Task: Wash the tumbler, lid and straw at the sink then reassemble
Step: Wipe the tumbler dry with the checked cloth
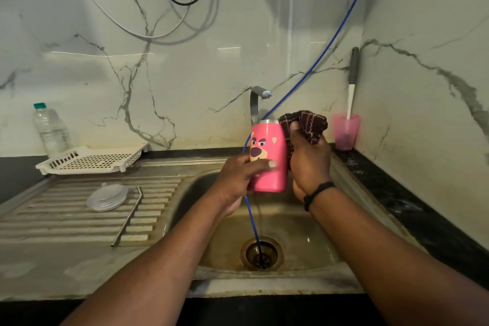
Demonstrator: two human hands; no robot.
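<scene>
Pink tumbler [268, 156] with the grumpy bear face is up over the sink [304, 246] basin, upright, open metal rim at the top, just in front of the tap [258, 99]. Left hand [238, 180] has its grip wrapped round the lower half, thumb lying across the front under the bear's mouth. Right hand [308, 164] is bunched round a dark brown patterned cloth [307, 124], pressing it against the tumbler's right side up near the rim, so that grip is closed on the cloth.

Clear lid [107, 197] is lying flat on the ribbed draining board left of the basin, and the bent metal straw [127, 219] is right beside it, running down toward the front edge.

Other stuff: a blue hose [330, 42] drops from up the wall, passes behind the tumbler and goes into the drain. White slotted tray [92, 160] and a water bottle [50, 130] sit back left on the desk, and a pink cup [346, 131] with a brush in it is in the back right corner.
</scene>
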